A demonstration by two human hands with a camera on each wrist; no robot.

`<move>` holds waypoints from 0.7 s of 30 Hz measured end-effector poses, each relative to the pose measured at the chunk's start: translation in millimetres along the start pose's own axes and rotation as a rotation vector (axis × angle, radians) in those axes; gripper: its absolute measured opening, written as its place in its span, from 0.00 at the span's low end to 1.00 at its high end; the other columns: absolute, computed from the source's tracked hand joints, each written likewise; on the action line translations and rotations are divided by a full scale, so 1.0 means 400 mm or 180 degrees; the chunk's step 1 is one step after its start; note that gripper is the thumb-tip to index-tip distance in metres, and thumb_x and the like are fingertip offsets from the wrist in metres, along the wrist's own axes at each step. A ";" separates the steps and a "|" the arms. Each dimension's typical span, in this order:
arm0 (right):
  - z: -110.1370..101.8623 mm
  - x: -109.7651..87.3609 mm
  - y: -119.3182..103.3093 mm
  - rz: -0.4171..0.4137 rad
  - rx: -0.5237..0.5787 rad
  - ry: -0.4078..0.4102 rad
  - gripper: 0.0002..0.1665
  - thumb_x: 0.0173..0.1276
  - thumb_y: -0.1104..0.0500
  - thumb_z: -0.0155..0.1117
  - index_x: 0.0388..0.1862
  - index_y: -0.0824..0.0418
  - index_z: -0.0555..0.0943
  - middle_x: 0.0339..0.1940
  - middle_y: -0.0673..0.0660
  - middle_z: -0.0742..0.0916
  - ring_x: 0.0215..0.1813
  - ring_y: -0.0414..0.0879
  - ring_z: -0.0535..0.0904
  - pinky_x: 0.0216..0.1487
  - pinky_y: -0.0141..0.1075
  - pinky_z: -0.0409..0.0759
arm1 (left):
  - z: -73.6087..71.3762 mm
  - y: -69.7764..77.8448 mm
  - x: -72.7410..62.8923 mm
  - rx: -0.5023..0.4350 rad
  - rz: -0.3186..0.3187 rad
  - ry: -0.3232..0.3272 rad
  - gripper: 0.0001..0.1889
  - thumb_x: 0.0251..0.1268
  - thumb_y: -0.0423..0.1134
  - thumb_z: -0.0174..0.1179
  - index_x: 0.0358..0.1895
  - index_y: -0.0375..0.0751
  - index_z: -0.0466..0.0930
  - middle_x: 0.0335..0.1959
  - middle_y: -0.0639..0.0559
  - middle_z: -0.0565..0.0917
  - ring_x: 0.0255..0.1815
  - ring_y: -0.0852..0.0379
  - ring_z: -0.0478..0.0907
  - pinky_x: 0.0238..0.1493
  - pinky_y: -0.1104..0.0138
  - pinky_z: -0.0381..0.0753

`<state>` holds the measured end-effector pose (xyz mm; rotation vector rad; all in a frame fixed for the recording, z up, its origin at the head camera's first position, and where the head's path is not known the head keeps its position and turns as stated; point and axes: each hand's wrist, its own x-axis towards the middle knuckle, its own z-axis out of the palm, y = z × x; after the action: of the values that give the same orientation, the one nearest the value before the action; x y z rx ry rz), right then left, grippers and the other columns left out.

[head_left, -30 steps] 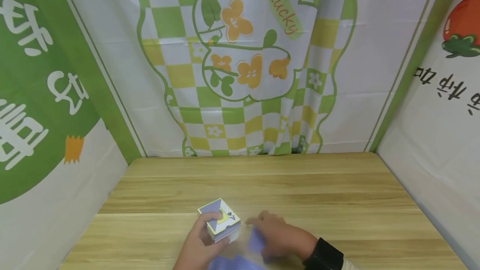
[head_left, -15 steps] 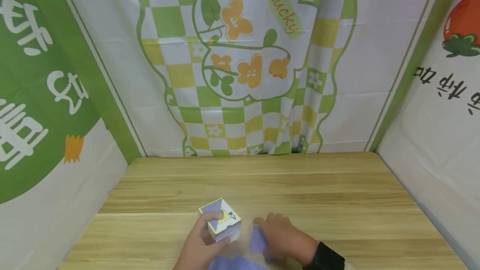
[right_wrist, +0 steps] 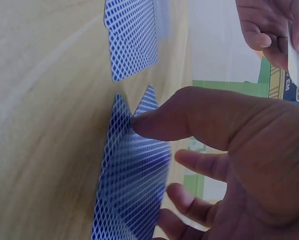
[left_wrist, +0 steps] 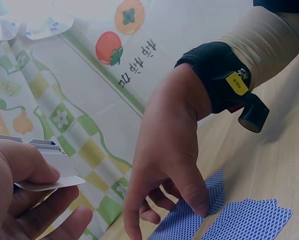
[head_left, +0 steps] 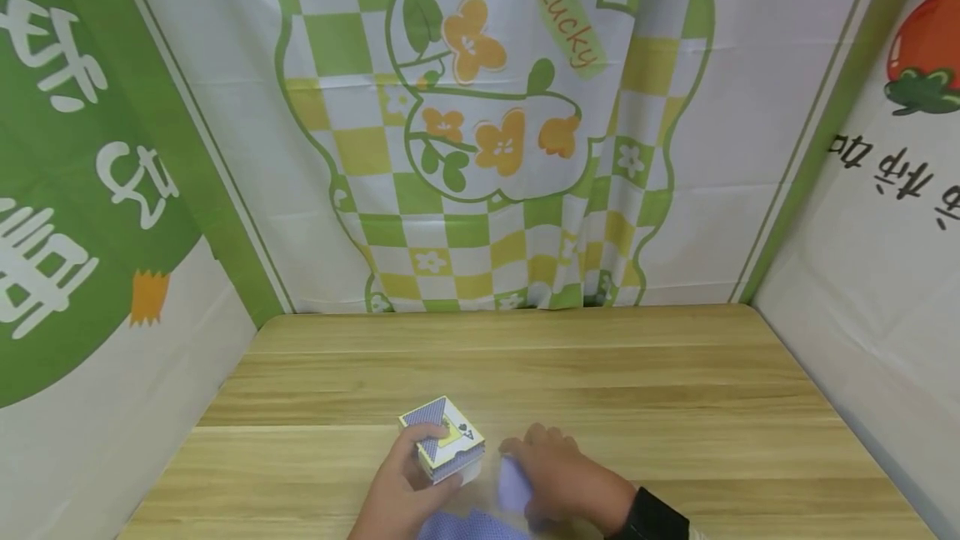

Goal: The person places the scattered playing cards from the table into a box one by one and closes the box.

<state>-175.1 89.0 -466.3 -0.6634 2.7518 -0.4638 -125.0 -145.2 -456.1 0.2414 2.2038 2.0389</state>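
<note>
My left hand grips a playing-card box printed with an ace, thumb across its patterned face and fingers below. In the left wrist view a white flap sticks out from the box under the thumb. To the right, my right hand is low over the table, pinching a blue-backed playing card. The right wrist view shows that card tilted up and blurred, thumb tip at its edge, over another blue patterned card. Several more cards lie overlapped on the near side, face down.
The wooden table reaches back to a green-and-white checked curtain. Printed cloth walls close in both sides. A black band with a small camera sits on the right wrist.
My right hand has drawn slightly right, and its outstretched index finger has curled in to the card. The card now tilts up. My left hand and the box have barely shifted.
</note>
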 end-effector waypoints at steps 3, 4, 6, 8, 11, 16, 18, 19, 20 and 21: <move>0.006 -0.003 0.002 -0.0150 -0.0060 0.0105 0.53 0.33 0.58 0.84 0.66 0.49 0.76 0.42 0.49 0.75 0.45 0.45 0.69 0.43 0.39 0.70 | 0.001 0.000 0.000 -0.0031 0.0010 -0.0018 0.31 0.59 0.30 0.69 0.64 0.38 0.65 0.55 0.29 0.78 0.52 0.43 0.82 0.46 0.65 0.86; 0.008 -0.004 0.002 -0.0189 -0.0082 0.0125 0.53 0.33 0.57 0.84 0.66 0.49 0.76 0.42 0.49 0.76 0.45 0.45 0.69 0.44 0.39 0.70 | 0.001 0.000 0.000 -0.0050 0.0014 -0.0024 0.31 0.59 0.30 0.69 0.64 0.38 0.65 0.54 0.29 0.78 0.51 0.43 0.82 0.46 0.65 0.86; 0.012 -0.003 0.003 -0.0247 -0.0116 0.0128 0.52 0.35 0.54 0.85 0.66 0.49 0.76 0.42 0.48 0.76 0.45 0.45 0.69 0.44 0.39 0.70 | 0.003 0.002 0.000 -0.0089 0.0043 -0.0034 0.31 0.59 0.29 0.68 0.64 0.37 0.64 0.55 0.29 0.78 0.51 0.44 0.82 0.46 0.65 0.86; 0.018 -0.002 0.004 -0.0296 -0.0162 0.0153 0.52 0.36 0.52 0.85 0.66 0.49 0.76 0.41 0.47 0.77 0.45 0.44 0.69 0.45 0.39 0.69 | 0.005 0.004 0.000 -0.0107 0.0069 -0.0042 0.31 0.58 0.29 0.68 0.64 0.37 0.64 0.56 0.28 0.76 0.51 0.45 0.82 0.46 0.64 0.86; 0.030 -0.004 0.005 -0.0375 -0.0199 0.0193 0.50 0.39 0.51 0.84 0.66 0.48 0.75 0.41 0.46 0.78 0.45 0.44 0.70 0.44 0.38 0.71 | 0.007 0.006 0.000 -0.0129 0.0113 -0.0068 0.31 0.58 0.28 0.68 0.64 0.36 0.63 0.59 0.24 0.72 0.53 0.42 0.82 0.47 0.64 0.86; 0.036 -0.032 0.004 -0.0507 -0.0011 0.0105 0.41 0.53 0.56 0.78 0.68 0.44 0.75 0.45 0.42 0.82 0.46 0.39 0.76 0.43 0.37 0.79 | 0.006 0.005 -0.001 -0.0072 0.0129 -0.0058 0.31 0.59 0.28 0.68 0.64 0.37 0.64 0.63 0.22 0.68 0.54 0.41 0.81 0.47 0.65 0.86; 0.033 -0.047 0.007 -0.0588 0.0160 0.0029 0.40 0.58 0.59 0.76 0.69 0.42 0.74 0.50 0.40 0.83 0.49 0.36 0.78 0.45 0.36 0.81 | 0.007 0.005 -0.001 -0.0072 0.0147 -0.0040 0.31 0.59 0.28 0.68 0.64 0.36 0.64 0.63 0.22 0.68 0.54 0.42 0.81 0.47 0.65 0.86; 0.032 -0.053 0.010 -0.0621 0.0237 -0.0011 0.40 0.59 0.60 0.76 0.70 0.42 0.74 0.53 0.39 0.83 0.51 0.35 0.78 0.48 0.36 0.82 | 0.007 0.005 -0.001 -0.0081 0.0154 -0.0036 0.30 0.59 0.28 0.68 0.64 0.36 0.64 0.63 0.23 0.68 0.54 0.43 0.81 0.47 0.65 0.86; 0.030 -0.059 0.013 -0.0677 0.0322 -0.0027 0.40 0.60 0.61 0.75 0.71 0.42 0.73 0.56 0.39 0.83 0.53 0.34 0.78 0.49 0.36 0.82 | 0.007 0.005 -0.001 -0.0095 0.0159 -0.0046 0.30 0.59 0.28 0.67 0.64 0.36 0.64 0.62 0.23 0.68 0.54 0.43 0.81 0.48 0.65 0.86; 0.028 -0.065 0.016 -0.0751 0.0401 -0.0045 0.41 0.60 0.62 0.74 0.71 0.43 0.72 0.59 0.39 0.82 0.55 0.33 0.78 0.51 0.36 0.82 | 0.006 0.006 -0.002 -0.0107 0.0149 -0.0065 0.31 0.60 0.28 0.67 0.64 0.36 0.63 0.63 0.23 0.68 0.55 0.42 0.81 0.49 0.65 0.86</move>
<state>-151.5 104.2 -473.9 -0.9590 2.6157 -0.6740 -123.8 -142.8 -454.1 0.3116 2.1701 2.0858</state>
